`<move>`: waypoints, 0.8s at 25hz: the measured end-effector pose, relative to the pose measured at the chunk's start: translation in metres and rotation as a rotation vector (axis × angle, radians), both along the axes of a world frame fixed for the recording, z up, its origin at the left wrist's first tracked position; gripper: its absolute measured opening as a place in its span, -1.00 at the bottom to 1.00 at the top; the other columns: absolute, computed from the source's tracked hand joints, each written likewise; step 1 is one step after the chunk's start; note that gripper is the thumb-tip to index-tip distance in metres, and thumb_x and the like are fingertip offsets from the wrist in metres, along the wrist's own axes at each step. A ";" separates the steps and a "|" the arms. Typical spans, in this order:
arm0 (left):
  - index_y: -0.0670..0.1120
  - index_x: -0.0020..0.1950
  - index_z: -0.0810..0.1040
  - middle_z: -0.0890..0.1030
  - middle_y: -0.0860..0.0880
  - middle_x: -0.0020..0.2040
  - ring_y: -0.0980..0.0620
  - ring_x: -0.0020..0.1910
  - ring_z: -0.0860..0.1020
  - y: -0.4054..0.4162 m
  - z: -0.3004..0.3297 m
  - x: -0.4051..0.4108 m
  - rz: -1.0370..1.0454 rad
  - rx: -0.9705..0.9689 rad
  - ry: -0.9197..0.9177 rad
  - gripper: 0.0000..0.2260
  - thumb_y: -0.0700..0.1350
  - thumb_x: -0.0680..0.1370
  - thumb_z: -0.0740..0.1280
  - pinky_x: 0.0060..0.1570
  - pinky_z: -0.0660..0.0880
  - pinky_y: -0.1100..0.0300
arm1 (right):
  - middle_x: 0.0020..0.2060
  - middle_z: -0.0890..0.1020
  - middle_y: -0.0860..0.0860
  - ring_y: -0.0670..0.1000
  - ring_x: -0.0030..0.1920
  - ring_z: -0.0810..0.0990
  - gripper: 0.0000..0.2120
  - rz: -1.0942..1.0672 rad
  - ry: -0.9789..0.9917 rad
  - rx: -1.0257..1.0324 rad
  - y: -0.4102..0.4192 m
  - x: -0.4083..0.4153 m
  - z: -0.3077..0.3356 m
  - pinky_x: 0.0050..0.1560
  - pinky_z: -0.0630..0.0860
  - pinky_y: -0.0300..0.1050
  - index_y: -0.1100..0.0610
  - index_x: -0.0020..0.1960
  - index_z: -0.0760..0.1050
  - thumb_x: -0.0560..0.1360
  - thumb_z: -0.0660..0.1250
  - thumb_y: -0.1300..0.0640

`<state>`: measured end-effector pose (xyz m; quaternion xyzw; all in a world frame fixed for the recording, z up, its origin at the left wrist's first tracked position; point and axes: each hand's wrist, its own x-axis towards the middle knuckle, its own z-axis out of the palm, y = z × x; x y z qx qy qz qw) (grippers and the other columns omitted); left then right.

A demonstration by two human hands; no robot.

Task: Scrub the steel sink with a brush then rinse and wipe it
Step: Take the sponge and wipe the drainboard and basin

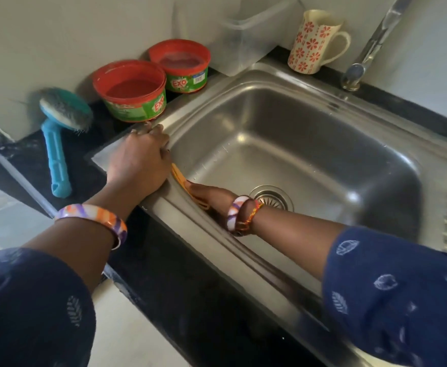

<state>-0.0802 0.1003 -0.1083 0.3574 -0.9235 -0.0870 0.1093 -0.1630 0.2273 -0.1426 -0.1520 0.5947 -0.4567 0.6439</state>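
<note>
Head view: your hands at the sink (309,83).
Left hand (140,157): fingers flat on the rim.
Right hand (209,197): clamped on an orange cloth (178,176) — inside wall.
Brush (58,144): on the counter — untouched.

Sink (309,123) layout
Brush (58,133) left of the left hand (140,160); two tubs (135,94) behind it; mug (315,43) far behind the right hand (211,198).

black counter (79,165) — blue brush (58,144), two tubs (132,94)

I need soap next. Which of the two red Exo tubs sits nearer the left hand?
The front tub, beside the blue brush. It sits just beyond the left hand; the other tub stands farther back.
</note>
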 end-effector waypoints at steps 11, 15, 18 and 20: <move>-0.07 0.22 0.54 0.51 -0.16 0.23 -0.24 0.19 0.47 0.000 -0.002 -0.001 0.009 0.003 0.041 -0.72 -0.14 0.54 0.20 0.05 0.48 -0.07 | -0.09 0.68 0.21 -0.05 -0.27 0.55 -0.66 0.712 0.471 0.175 0.128 -0.057 -0.002 -0.14 0.65 -0.03 0.05 0.15 0.61 0.44 0.27 0.31; -0.07 0.25 0.54 0.49 -0.14 0.31 -0.23 0.24 0.45 0.004 0.002 -0.001 0.028 0.014 0.034 -0.70 -0.13 0.55 0.20 0.14 0.48 -0.08 | -0.46 0.41 0.08 -0.04 -0.49 0.36 -0.79 0.219 0.339 -0.009 0.027 -0.020 0.000 -0.51 0.35 -0.28 0.21 0.06 0.61 0.54 0.27 0.13; -0.10 0.25 0.54 0.48 -0.16 0.30 -0.23 0.24 0.45 0.006 0.005 -0.001 0.032 0.016 0.025 -0.71 -0.13 0.55 0.21 0.13 0.48 -0.09 | -0.44 0.50 -0.02 -0.13 -0.49 0.38 -0.72 0.099 0.470 -0.039 -0.010 -0.007 -0.008 -0.51 0.32 -0.36 0.14 0.01 0.64 0.55 0.24 -0.02; -0.13 0.23 0.54 0.50 -0.18 0.27 -0.24 0.20 0.47 0.008 0.006 -0.001 0.033 0.012 0.035 -0.72 -0.14 0.55 0.21 0.09 0.49 -0.08 | -0.32 0.57 -0.02 -0.14 -0.44 0.48 -0.71 0.288 0.703 0.006 0.001 -0.015 -0.023 -0.41 0.43 -0.34 0.15 0.11 0.61 0.56 0.23 0.02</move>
